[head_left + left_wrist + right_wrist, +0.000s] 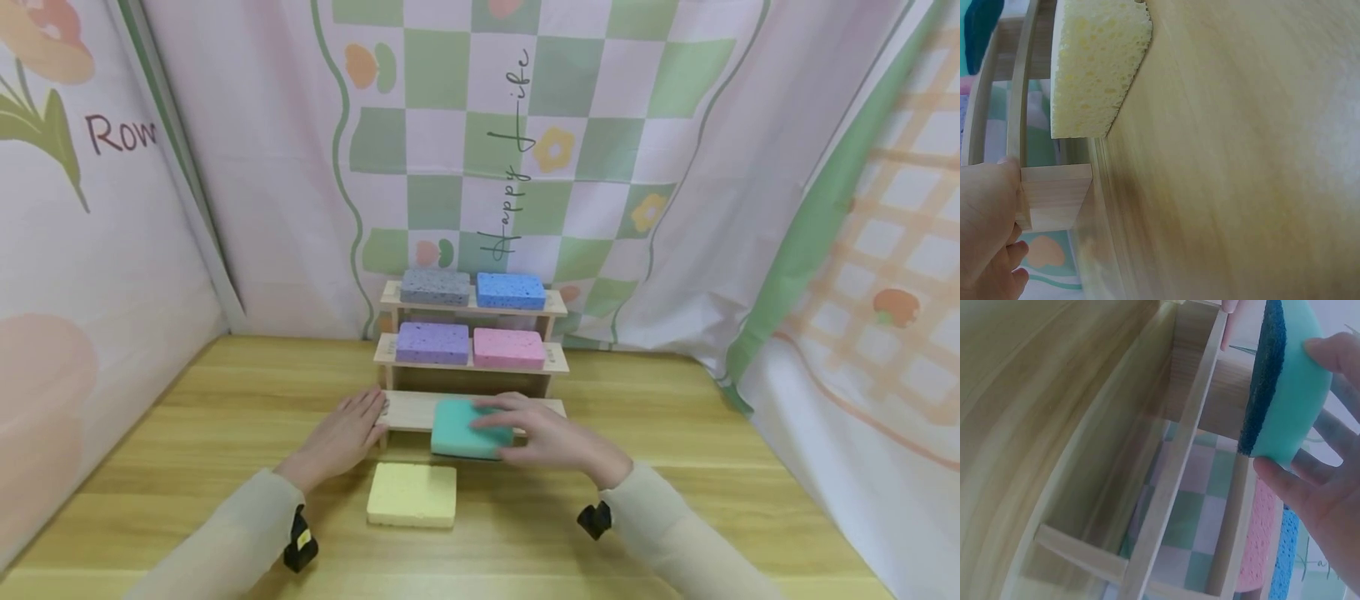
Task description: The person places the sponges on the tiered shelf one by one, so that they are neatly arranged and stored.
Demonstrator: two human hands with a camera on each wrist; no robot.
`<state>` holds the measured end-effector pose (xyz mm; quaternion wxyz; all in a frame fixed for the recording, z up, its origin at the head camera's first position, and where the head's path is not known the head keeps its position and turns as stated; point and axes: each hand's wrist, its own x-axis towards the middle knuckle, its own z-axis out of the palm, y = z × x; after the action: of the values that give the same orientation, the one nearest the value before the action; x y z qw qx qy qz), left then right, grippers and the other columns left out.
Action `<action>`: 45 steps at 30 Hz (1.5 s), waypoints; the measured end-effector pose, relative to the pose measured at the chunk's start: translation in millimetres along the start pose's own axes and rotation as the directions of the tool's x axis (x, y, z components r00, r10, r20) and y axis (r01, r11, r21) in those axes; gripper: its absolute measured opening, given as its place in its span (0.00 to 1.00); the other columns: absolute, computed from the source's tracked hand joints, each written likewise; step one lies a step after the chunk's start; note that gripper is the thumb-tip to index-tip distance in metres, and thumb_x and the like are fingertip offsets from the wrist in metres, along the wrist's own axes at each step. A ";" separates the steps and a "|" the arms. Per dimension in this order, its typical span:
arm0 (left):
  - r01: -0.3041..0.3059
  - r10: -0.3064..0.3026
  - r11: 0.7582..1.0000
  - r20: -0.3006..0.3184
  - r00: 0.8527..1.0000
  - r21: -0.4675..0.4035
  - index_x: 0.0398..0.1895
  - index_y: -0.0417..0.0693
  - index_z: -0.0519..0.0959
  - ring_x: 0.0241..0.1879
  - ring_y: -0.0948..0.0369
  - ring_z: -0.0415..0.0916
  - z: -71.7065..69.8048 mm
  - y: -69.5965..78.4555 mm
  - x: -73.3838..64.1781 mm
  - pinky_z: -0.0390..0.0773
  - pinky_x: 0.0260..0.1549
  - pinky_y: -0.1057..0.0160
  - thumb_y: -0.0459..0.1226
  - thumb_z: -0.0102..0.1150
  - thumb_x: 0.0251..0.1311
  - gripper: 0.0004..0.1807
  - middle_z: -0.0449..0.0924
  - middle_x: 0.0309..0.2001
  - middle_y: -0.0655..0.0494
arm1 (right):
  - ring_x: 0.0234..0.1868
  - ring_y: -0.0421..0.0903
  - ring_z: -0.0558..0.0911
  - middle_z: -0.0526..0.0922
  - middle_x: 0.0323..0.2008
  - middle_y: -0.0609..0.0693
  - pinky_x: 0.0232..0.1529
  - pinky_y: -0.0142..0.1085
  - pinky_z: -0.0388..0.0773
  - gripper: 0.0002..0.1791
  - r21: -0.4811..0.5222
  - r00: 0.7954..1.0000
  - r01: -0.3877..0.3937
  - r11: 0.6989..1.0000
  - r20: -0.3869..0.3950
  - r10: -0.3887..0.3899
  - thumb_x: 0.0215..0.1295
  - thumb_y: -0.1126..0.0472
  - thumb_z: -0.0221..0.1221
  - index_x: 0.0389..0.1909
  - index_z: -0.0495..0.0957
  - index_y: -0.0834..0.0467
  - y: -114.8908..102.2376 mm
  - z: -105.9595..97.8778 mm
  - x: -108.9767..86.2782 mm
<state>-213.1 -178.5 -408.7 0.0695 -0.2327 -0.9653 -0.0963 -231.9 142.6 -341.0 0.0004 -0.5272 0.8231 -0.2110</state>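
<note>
A teal sponge [465, 429] with a dark scouring layer [1266, 375] on its underside is in my right hand [551, 433], thumb and fingers spread round its sides. It is held over the front edge of the lowest tier of a three-tier wooden shelf [408, 408], scouring side down. My left hand [341, 437] grips the left end of that tier, thumb at the front and fingers behind; the left wrist view shows the hand [988, 219] against the board's end. In front of the shelf, a pale yellow sponge [412, 496] lies on the table.
Purple [432, 342] and pink sponges [510, 347] sit on the middle tier. Grey [435, 286] and blue sponges [511, 290] sit on the top tier. Behind the wood-grain table [660, 408] hangs a green-and-white checked curtain [495, 133], with more patterned cloth at both sides.
</note>
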 end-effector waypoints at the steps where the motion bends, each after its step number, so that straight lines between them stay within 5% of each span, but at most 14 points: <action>1: 0.002 -0.002 1.000 0.001 1.000 0.000 0.66 0.28 0.53 0.66 0.42 0.48 0.2 -0.1 0.0 0.49 0.63 0.46 0.44 0.35 0.72 0.30 0.50 0.67 0.35 | 0.63 0.50 0.62 0.64 0.64 0.50 0.55 0.43 0.70 0.23 0.001 1.000 -0.001 1.000 0.003 0.001 0.59 0.62 0.60 0.57 0.74 0.53 0.2 1.3 1.6; 9: 0.003 -0.002 1.000 -0.008 1.000 0.004 0.66 0.28 0.54 0.66 0.42 0.48 3.5 -2.4 1.3 0.49 0.63 0.46 0.45 0.36 0.72 0.30 0.51 0.67 0.35 | 0.63 0.48 0.61 0.64 0.64 0.51 0.50 0.37 0.73 0.23 0.032 1.000 0.019 0.999 0.009 -0.020 0.60 0.62 0.59 0.58 0.73 0.54 5.0 10.7 18.9; 19: -0.015 0.015 1.000 -0.030 0.999 0.026 0.65 0.28 0.55 0.65 0.42 0.51 5.5 -3.0 2.9 0.52 0.62 0.46 0.44 0.37 0.71 0.30 0.53 0.66 0.34 | 0.62 0.50 0.63 0.66 0.63 0.54 0.56 0.40 0.68 0.22 -0.027 0.996 0.087 0.996 -0.031 -0.088 0.59 0.63 0.60 0.57 0.74 0.55 15.4 22.1 41.0; 45: -0.007 0.007 1.000 -0.018 1.000 0.002 0.66 0.28 0.54 0.65 0.41 0.49 3.7 -2.8 1.5 0.50 0.63 0.45 0.45 0.36 0.72 0.31 0.52 0.66 0.34 | 0.65 0.49 0.60 0.63 0.65 0.52 0.61 0.42 0.63 0.22 0.023 0.998 -0.057 0.998 0.022 0.056 0.62 0.61 0.58 0.58 0.73 0.56 28.1 35.3 76.9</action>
<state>-216.0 -179.5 -412.5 0.0787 -0.2350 -0.9639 -0.0972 -282.6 73.6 -365.9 0.0213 -0.5060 0.8350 -0.2149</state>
